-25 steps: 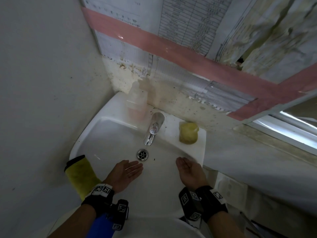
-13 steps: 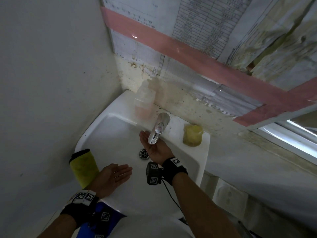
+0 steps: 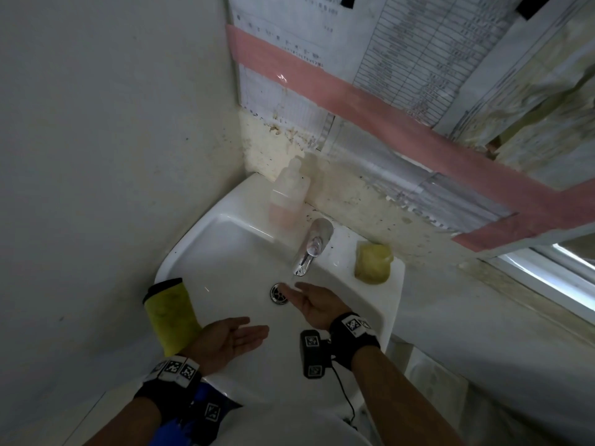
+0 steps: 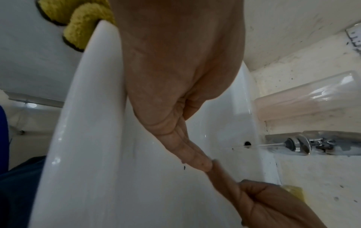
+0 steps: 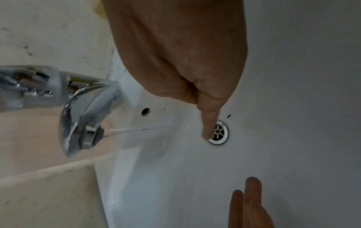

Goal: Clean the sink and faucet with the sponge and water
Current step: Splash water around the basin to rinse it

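Yellow sponge (image 3: 373, 263) rests untouched on the white ceramic sink's (image 3: 206, 233) back ledge, right of the chrome faucet (image 3: 310, 247); your right hand (image 3: 314, 302), flat-fingered, catches its thin stream above the drain (image 3: 278, 293), probably wetting up; your left hand (image 3: 230, 341) waits relaxed, empty

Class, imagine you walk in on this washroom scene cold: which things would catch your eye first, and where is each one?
First, the two open, empty hands over the white sink: the right hand palm-up under the chrome faucet, where a thin stream of water runs toward the drain, the left hand nearer the front rim. Next, the yellow sponge on the ledge right of the faucet, and a yellow cloth draped over the left rim.
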